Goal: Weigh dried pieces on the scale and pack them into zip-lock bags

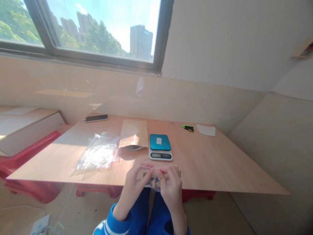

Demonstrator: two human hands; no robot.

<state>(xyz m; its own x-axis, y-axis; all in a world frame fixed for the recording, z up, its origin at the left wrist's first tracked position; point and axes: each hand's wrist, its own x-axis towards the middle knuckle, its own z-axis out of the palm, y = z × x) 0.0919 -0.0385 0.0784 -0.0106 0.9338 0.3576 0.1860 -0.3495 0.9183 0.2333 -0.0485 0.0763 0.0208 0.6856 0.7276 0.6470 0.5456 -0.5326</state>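
Over the near edge of the desk, a clear bag with small pieces inside sits between left grip and right grip, neither clearly nearer; both pinch its top, which runs roughly along that edge. Beyond, toward the far edge, stands a scale.

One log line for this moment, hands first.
left hand: pinching clear bag | right hand: pinching same clear bag | contents: small pieces | scale: beyond hands | brown pouch: left of scale
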